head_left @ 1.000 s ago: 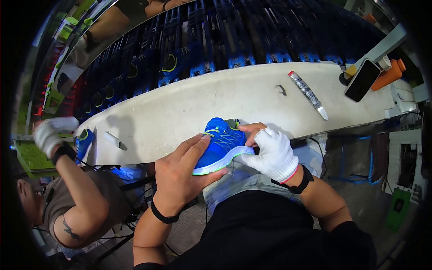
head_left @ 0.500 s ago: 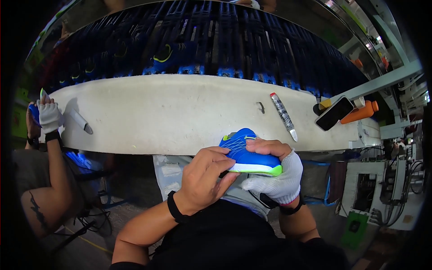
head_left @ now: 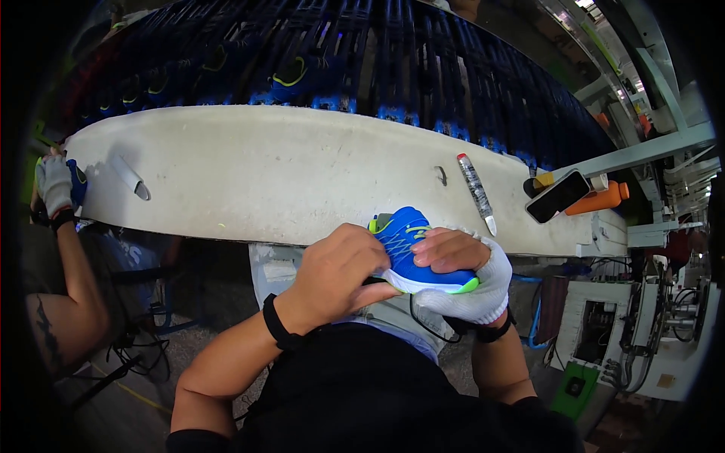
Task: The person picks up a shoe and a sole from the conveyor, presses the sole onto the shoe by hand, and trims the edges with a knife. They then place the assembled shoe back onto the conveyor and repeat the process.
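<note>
Close to the near edge of the worktable, I hold a blue sports shoe (head_left: 408,253) with grey-blue laces, a white midsole and lime-green trim. My bare left hand (head_left: 337,266) is closed on its left part, with the thumb along the sole and the curled fingers partly hidden. Around the other end wraps my right hand (head_left: 477,278), in a white knit glove that leaves the fingertips bare. Its fingers press on the blue upper, and its palm lies under the sole.
A pale worktable (head_left: 264,177) curves ahead, with a marker pen (head_left: 474,192), a small dark strip (head_left: 441,176) and a grey tube-like piece (head_left: 134,181). A phone (head_left: 557,198) leans by an orange bottle (head_left: 604,198). Shoes stand on a conveyor (head_left: 408,68); a co-worker's gloved hand (head_left: 54,185) holds another.
The shoe has tilted, so more of its laces and less of its sole show. My left hand has shifted left and up, its fingers more curled. The co-worker's hand has moved left.
</note>
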A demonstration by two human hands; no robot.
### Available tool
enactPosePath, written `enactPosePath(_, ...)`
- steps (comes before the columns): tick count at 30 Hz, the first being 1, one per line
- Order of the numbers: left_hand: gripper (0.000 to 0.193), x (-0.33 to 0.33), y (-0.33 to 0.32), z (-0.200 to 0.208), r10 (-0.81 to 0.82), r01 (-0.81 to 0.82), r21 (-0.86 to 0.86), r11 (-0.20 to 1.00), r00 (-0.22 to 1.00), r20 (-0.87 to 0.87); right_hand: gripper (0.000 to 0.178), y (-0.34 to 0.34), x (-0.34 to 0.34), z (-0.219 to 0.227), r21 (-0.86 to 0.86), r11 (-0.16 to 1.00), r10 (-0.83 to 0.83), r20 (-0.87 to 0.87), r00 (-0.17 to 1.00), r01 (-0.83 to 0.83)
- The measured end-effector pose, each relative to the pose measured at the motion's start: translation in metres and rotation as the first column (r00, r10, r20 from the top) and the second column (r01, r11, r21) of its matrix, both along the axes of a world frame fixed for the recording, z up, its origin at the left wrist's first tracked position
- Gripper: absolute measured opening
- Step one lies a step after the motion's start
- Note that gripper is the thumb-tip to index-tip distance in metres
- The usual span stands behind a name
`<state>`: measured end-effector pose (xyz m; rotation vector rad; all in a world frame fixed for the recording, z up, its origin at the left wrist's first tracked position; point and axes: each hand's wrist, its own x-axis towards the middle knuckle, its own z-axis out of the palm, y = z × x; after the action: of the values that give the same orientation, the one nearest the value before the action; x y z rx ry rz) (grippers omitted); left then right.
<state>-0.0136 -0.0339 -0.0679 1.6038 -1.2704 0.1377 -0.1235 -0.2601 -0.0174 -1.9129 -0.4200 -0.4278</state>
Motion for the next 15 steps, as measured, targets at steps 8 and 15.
enactPosePath(8, 0.059, 0.04, 0.038, 0.025, 0.061, -0.15, 0.255, 0.955, 0.944, 0.325, 0.032, 0.025, 0.015, -0.027, 0.848, 0.529, -0.114, 0.02, 0.993, 0.043)
enactPosePath(15, 0.069, 0.076, 0.034, 0.071, -0.071, 0.054, 0.319, 0.946, 0.997, 0.041, 0.099, 0.028, 0.062, -0.015, 0.267, 0.96, -0.029, -0.195, 0.98, 0.081)
